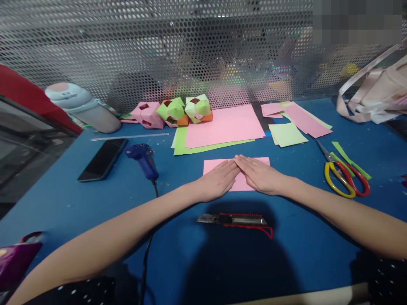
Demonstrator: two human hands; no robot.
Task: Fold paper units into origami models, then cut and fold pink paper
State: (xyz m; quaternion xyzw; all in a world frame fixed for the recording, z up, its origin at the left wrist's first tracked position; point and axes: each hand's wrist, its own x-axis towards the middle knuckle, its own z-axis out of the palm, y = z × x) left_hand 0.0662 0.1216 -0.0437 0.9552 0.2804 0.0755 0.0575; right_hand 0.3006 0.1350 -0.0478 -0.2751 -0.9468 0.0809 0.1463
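Observation:
A pink paper rectangle (242,184) lies flat on the blue table, partly covered by both hands. My left hand (219,180) rests flat on its left half, fingers stretched out toward the middle. From the other side, my right hand (259,174) lies flat on the right half. The fingertips of both hands meet near the paper's centre. Just below, a red utility knife (243,220) lies on the table with its blade pointing left. Behind the paper is a large pink sheet (225,127) over a green sheet (184,146).
Folded paper shapes (173,111) stand at the back beside a bottle (84,108). On the left are a phone (103,160) and a blue glue gun (143,161) with its cord. Scissors (341,173), green strips and cut paper (288,134) lie right; a bag (378,89) sits behind.

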